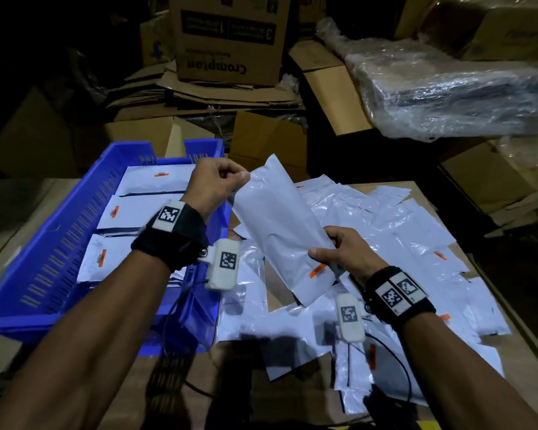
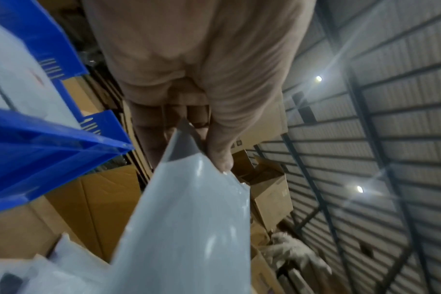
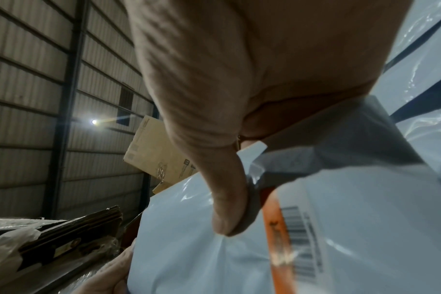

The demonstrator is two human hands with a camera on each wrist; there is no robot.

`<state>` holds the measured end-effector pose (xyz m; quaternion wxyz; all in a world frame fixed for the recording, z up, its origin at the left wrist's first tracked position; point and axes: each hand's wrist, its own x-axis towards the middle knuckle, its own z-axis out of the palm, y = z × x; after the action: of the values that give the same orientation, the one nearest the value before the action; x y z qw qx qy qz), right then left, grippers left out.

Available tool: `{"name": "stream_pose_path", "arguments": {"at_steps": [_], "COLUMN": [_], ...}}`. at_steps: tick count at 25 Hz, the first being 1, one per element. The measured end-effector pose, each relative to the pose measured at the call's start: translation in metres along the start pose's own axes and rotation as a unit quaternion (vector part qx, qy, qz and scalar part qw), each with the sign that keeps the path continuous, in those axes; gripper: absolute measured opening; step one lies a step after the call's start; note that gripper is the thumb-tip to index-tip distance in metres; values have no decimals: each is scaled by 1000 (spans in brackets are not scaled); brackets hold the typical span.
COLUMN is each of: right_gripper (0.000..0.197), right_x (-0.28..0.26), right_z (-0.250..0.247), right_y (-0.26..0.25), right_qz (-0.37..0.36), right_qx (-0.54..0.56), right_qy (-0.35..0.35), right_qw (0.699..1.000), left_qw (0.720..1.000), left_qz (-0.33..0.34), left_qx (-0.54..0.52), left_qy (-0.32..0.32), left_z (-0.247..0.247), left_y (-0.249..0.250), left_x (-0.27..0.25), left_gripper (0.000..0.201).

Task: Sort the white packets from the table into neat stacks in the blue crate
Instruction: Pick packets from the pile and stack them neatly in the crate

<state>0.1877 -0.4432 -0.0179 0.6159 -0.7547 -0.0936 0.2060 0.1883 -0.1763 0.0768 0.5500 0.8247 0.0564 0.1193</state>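
Observation:
A white packet (image 1: 280, 225) hangs in the air between both hands, just right of the blue crate (image 1: 53, 243). My left hand (image 1: 218, 184) pinches its far corner; in the left wrist view the thumb presses on the packet (image 2: 189, 218). My right hand (image 1: 345, 246) grips the near end beside its orange barcode label (image 1: 319, 270), with the thumb on top of the packet (image 3: 239, 248). Inside the crate lie three neat stacks of white packets (image 1: 137, 212). Many loose white packets (image 1: 401, 243) cover the cardboard table on the right.
Cardboard boxes (image 1: 230, 41) and flattened cartons pile up behind the crate. A plastic-wrapped bundle (image 1: 448, 94) lies at the back right. An open brown box (image 1: 267, 141) stands just beyond the table. A black cable (image 1: 407, 377) trails from my right wrist camera over the packets.

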Motion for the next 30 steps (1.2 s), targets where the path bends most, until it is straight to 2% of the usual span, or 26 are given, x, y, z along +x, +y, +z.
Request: {"name": "stream_pose_path", "arguments": {"at_steps": [2, 4, 6, 9, 13, 16, 18, 19, 20, 22, 24, 26, 28, 30], "right_gripper": [26, 25, 24, 25, 20, 22, 36, 41, 40, 24, 15, 14, 11, 22], "right_x": [1, 4, 6, 9, 7, 10, 12, 12, 12, 13, 18, 26, 38, 48], "right_z": [1, 2, 4, 5, 0, -1, 3, 9, 17, 39, 63, 84, 99, 107], "right_y": [0, 1, 2, 2, 2, 8, 11, 12, 12, 12, 5, -12, -32, -44], "right_qz": [-3, -7, -6, -9, 4, 9, 19, 23, 32, 53, 72, 72, 58, 36], "right_qx": [-17, -37, -51, -48, -35, 57, 209, 297, 378, 497, 551, 575, 581, 581], "right_qy": [-1, -6, -9, -11, -13, 51, 85, 88, 84, 71, 55, 45, 52, 53], "right_qw": [1000, 999, 999, 999, 999, 997, 974, 951, 921, 863, 829, 814, 810, 812], "left_qw": [999, 994, 990, 994, 999, 1000, 998, 996, 993, 984, 967, 953, 947, 946], "left_qz": [14, 16, 24, 16, 9, -10, -30, -40, -48, -63, -91, -118, -138, -151], "left_qx": [31, 52, 75, 45, 30, 4, -29, -46, -64, -112, -183, -234, -257, -266], "left_qy": [-36, -90, -113, -96, -31, 11, 46, 67, 86, 124, 150, 153, 132, 107], "left_z": [-1, -1, -3, -6, -14, -21, -25, -27, -29, -31, -27, -20, -17, -21], "left_y": [4, 10, 14, 14, 9, 1, -7, -11, -15, -23, -27, -27, -27, -27], "left_x": [2, 5, 8, 10, 16, 19, 19, 19, 19, 18, 14, 6, -5, -16], "left_gripper": [7, 14, 14, 9, 12, 20, 22, 23, 24, 25, 18, 11, 12, 13]}}
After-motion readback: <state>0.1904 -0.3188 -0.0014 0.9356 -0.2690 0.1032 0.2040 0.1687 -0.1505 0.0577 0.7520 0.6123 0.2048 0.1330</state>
